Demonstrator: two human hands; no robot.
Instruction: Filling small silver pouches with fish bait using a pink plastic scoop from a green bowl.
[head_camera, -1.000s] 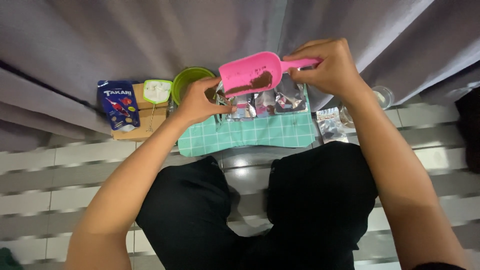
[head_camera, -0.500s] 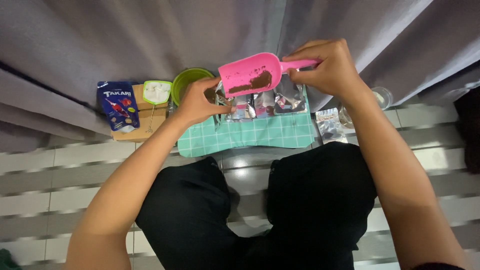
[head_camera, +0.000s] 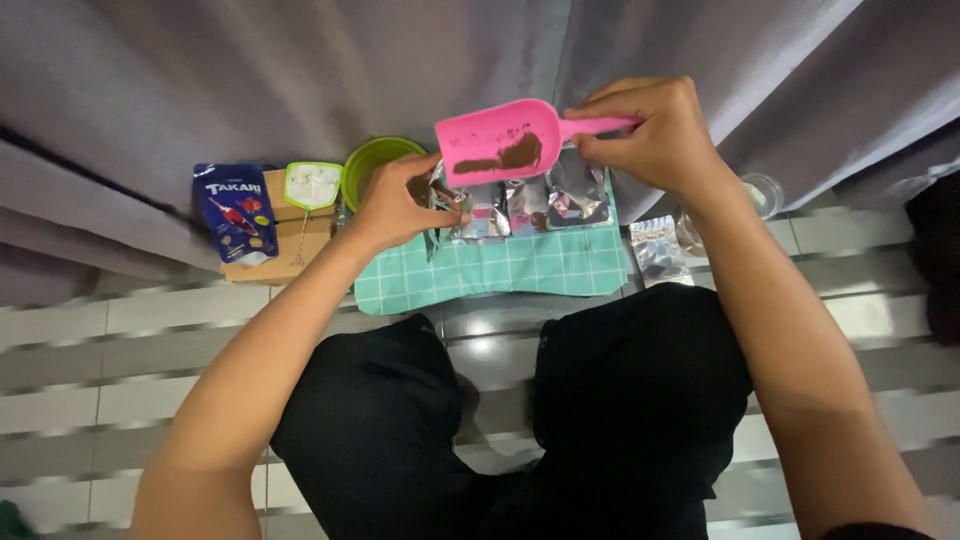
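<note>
My right hand (head_camera: 655, 135) grips the handle of a pink plastic scoop (head_camera: 497, 140) that carries a small heap of brown granules. The scoop hovers above a row of shiny silver pouches (head_camera: 540, 205) standing on a teal checked cloth (head_camera: 500, 270). My left hand (head_camera: 398, 205) pinches the top edge of the leftmost pouch (head_camera: 447, 200), right under the scoop's mouth. Part of that pouch is hidden by my fingers.
A green bowl (head_camera: 375, 165) sits behind my left hand. Further left, a blue printed bag (head_camera: 232, 210) and a small white net with a green rim (head_camera: 313, 185) rest on a cardboard box (head_camera: 285, 245). More pouches (head_camera: 655, 250) and a glass jar (head_camera: 765, 192) lie at the right. Grey curtains hang behind.
The scoop has dipped slightly lower toward the pouches. My left hand stays on the leftmost pouch.
</note>
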